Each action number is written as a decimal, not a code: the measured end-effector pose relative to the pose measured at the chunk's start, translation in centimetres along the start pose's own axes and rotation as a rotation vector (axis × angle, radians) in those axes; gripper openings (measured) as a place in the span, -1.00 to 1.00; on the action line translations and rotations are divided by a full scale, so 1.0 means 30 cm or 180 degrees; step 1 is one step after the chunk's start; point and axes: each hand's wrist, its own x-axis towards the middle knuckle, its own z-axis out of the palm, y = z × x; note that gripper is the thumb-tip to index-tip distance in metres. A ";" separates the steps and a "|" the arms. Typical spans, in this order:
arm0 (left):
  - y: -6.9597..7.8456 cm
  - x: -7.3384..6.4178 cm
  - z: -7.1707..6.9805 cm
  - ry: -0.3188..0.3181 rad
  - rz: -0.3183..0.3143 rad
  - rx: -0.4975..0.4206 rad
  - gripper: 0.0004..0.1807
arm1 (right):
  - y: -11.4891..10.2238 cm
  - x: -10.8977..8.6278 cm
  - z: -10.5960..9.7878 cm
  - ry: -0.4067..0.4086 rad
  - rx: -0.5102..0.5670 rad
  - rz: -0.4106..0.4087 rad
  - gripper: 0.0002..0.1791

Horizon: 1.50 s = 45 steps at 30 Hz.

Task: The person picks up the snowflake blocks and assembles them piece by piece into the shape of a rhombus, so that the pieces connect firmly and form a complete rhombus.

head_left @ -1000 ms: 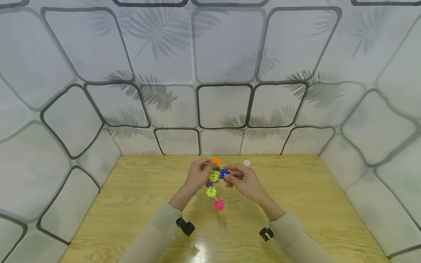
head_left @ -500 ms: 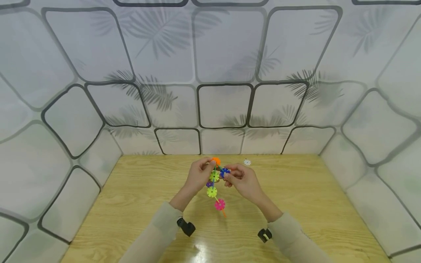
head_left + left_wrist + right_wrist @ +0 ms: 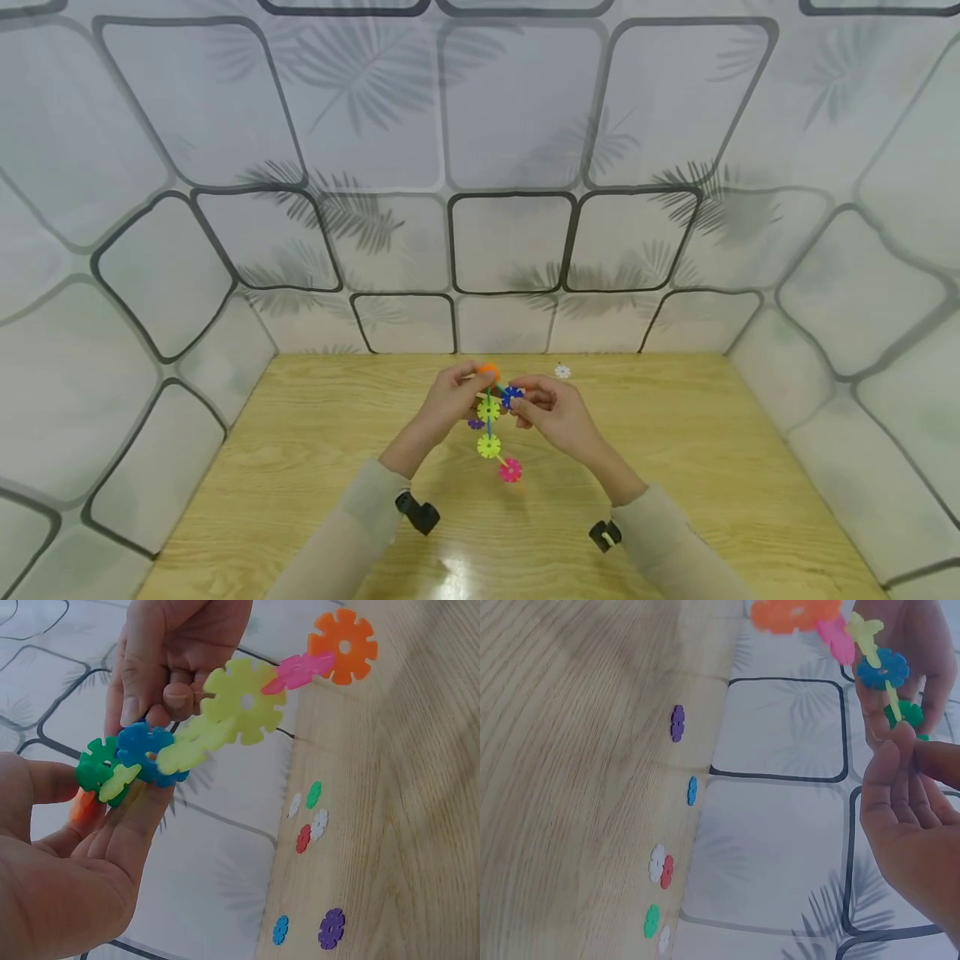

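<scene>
The left hand (image 3: 448,398) pinches an orange disc (image 3: 489,372) at the top of a colourful disc chain (image 3: 488,447); the right hand (image 3: 555,408) pinches a dark blue disc (image 3: 512,396). The chain hangs between them, above the tabletop (image 3: 337,517), where a loose white disc (image 3: 562,372) lies.

Orange disc (image 3: 345,666), hot-pink disc (image 3: 300,672), lime-yel. disc (image 3: 244,682), paler yel. disc (image 3: 199,744), med.-blue disc (image 3: 142,739), green disc (image 3: 97,761), small yel. disc (image 3: 120,781) – all solid, no mixed cols. Head view: dk-blue disc (image 3: 512,395).

On desk (image 3: 555,542) (yellowish tan, wood-grain pattern): purple disc (image 3: 331,928), lt-blue disc (image 3: 280,930), red disc (image 3: 303,838), lt-green disc (image 3: 313,795), plus 2 white discs (image 3: 319,825).

Backdrop (image 3: 510,242): off-white/pale grey, printed w/ rounded-square outlines in grey & near-blk, plus grey leaf motifs, some v. faint. Sleeves (image 3: 360,508): plain lt beige-grey. Wrist mounts (image 3: 422,514): blk.
</scene>
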 end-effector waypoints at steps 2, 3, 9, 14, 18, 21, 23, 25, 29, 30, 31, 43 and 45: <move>-0.003 0.000 0.000 -0.0030 -0.0023 0.0008 -0.68 | 0.004 0.000 -0.002 -0.0022 0.0015 -0.0012 -0.66; -0.003 0.000 0.001 -0.0042 -0.0033 0.0007 -0.67 | 0.006 0.001 -0.003 -0.0031 0.0024 -0.0016 -0.65; -0.006 0.001 0.003 -0.0059 -0.0054 -0.0032 -0.64 | 0.019 0.003 -0.007 -0.0053 -0.0048 0.0006 -0.64; -0.005 0.005 0.003 -0.0027 -0.0066 -0.0040 -0.65 | 0.038 0.005 -0.029 0.0051 -0.0130 0.0053 -0.62; -0.006 0.007 -0.001 0.0001 -0.0058 -0.0030 -0.65 | 0.069 0.011 -0.064 0.0209 -0.0183 0.0075 -0.64; -0.005 0.006 -0.005 0.0015 -0.0062 -0.0018 -0.64 | 0.093 0.018 -0.091 0.0294 -0.0200 0.0132 -0.67; -0.003 0.004 -0.006 0.0018 -0.0075 -0.0010 -0.63 | 0.110 0.024 -0.105 0.0358 -0.0209 0.0202 -0.67; -0.002 0.002 -0.007 0.0020 -0.0085 0.0006 -0.63 | 0.130 0.032 -0.120 0.0403 -0.0244 0.0250 -0.65; 0.001 0.000 -0.006 0.0026 -0.0104 0.0027 -0.63 | 0.180 0.051 -0.140 0.0495 -0.0372 0.0398 -0.66; 0.001 0.000 -0.006 0.0027 -0.0109 0.0028 -0.63 | 0.195 0.055 -0.145 0.0492 -0.0417 0.0432 -0.65; 0.002 0.000 -0.006 0.0028 -0.0114 0.0032 -0.63 | 0.209 0.058 -0.147 0.0482 -0.0474 0.0462 -0.65; 0.000 0.000 -0.009 -0.0011 -0.0127 0.0070 -0.62 | 0.378 0.098 -0.139 0.0343 -0.0948 0.0647 -0.68; -0.001 0.002 -0.009 -0.0018 -0.0132 0.0082 -0.63 | 0.396 0.104 -0.132 0.0347 -0.1054 0.0701 -0.70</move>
